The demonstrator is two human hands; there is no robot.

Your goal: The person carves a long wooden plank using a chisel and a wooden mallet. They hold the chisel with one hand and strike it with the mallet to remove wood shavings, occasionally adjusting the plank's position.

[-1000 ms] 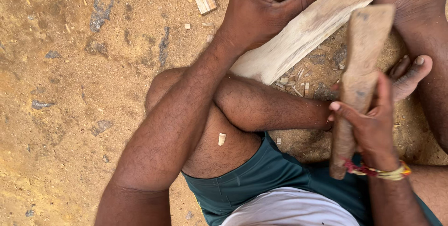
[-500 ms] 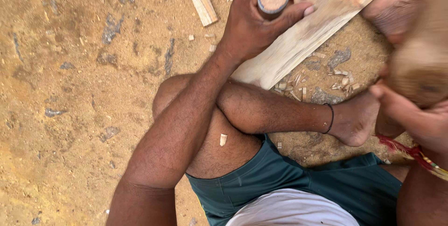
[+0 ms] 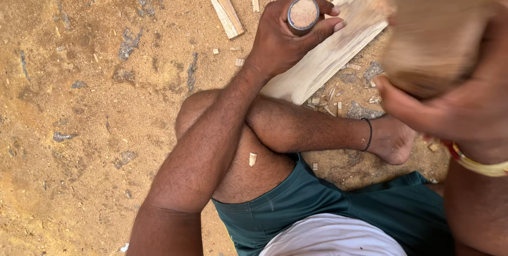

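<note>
Chisel (image 3: 303, 14) upright in the left hand (image 3: 283, 42), its round, metal-ringed wooden end facing up at the camera; the fingers are wrapped tight around the handle, thumb side toward the person. The lower part of the tool is hidden behind the fist. Just under and beyond that hand lies a pale plank (image 3: 328, 55), running at a slant from near the knee up to the right. The right hand (image 3: 450, 110) is raised close to the camera and blurred; it is closed around a brown wooden mallet (image 3: 428, 34), which fills the upper right corner, well above the plank. A yellow bangle (image 3: 479, 165) sits on that wrist. Below the left forearm the person's bent leg (image 3: 307, 129) crosses the view, the bare foot (image 3: 394, 142) ending below the right hand with a thin black band at the ankle. Wood chips (image 3: 325, 102) lie scattered between the plank and the leg, and one rests on the thigh. To the left of the left hand a short stick of cut wood (image 3: 222, 5) lies on the sandy ground (image 3: 79, 102). Dark green shorts (image 3: 328, 203) show at the bottom
</note>
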